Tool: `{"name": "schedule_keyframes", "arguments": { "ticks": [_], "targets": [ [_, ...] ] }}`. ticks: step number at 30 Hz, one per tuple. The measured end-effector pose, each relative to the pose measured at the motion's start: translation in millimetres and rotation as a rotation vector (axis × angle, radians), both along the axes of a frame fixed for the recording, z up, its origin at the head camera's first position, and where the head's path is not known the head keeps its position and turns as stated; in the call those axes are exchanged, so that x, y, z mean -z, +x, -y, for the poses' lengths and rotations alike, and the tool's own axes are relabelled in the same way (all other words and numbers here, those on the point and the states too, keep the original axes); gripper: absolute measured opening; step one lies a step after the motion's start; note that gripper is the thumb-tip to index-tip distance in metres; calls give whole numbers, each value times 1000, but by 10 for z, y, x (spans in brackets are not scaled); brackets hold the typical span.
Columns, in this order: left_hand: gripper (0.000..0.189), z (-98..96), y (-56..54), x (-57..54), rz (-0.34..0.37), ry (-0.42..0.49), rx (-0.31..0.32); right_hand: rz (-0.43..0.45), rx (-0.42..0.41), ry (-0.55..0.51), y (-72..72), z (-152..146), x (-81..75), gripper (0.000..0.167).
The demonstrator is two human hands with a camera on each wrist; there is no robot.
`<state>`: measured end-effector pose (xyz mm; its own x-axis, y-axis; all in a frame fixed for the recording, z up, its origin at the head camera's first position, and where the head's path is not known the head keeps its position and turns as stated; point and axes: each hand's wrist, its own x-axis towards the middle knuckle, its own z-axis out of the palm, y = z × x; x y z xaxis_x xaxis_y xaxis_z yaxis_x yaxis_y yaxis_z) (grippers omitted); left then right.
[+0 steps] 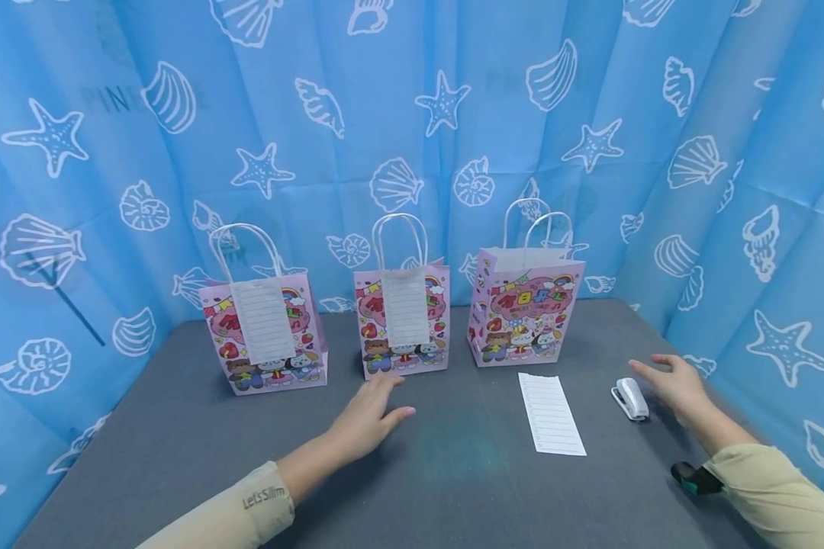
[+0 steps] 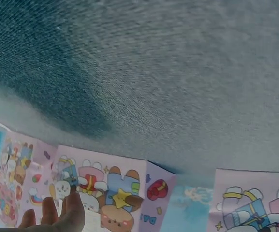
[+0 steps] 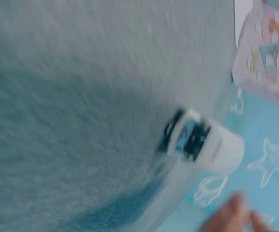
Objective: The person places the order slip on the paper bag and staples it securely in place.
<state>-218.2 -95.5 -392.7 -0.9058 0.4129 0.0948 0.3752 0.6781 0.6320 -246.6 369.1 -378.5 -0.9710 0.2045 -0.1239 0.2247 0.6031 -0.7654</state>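
My right hand (image 1: 677,387) hovers just right of a white stapler (image 1: 630,399), fingers extended and apart from it. In the right wrist view the same stapler (image 3: 209,144) lies on the cloth beyond blurred fingertips (image 3: 231,215). Toward the middle, my left hand (image 1: 364,415) is held over the table in front of the middle gift bag (image 1: 374,354), its fingers relaxed and holding nothing. A lined paper strip (image 1: 552,414) lies flat between the hands, below the right gift bag (image 1: 527,316).
The left gift bag (image 1: 312,328) has a lined paper (image 1: 263,320) on its front, and so does the middle bag, with its paper (image 1: 406,306). The right bag's front bears no paper. Grey cloth (image 1: 467,488) covers the table; a blue shell-patterned curtain (image 1: 412,114) hangs behind.
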Motion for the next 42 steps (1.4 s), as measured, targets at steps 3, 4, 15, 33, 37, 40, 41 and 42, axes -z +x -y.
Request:
{"name": "schedule_keyframes", "arguments": {
  "ticks": [3, 4, 15, 33, 37, 40, 41, 42],
  "targets": [
    [57, -51, 2, 12, 10, -21, 17, -235, -73, 101, 62, 108, 33, 63],
    [58, -72, 0, 15, 14, -27, 22, -287, -116, 119, 77, 145, 42, 58],
    [75, -379, -1, 87, 79, -66, 27, -70, -649, -44, 41, 366, 79, 85],
    [85, -846, 22, 140, 131, -139, 126, 98, -809, 0, -61, 488, 181, 102],
    [86, -931, 19, 161, 117, -157, 130, 116, -805, 3, -86, 488, 208, 101],
    [85, -979, -1, 163, 102, -156, 118, 118, -800, 8, -92, 492, 209, 100],
    [85, -994, -9, 162, 98, -153, 118, 118, -798, 10, -92, 493, 208, 100],
    [85, -1010, -16, 156, 95, -148, 118, 118, -795, 13, -91, 494, 206, 100]
  ]
}}
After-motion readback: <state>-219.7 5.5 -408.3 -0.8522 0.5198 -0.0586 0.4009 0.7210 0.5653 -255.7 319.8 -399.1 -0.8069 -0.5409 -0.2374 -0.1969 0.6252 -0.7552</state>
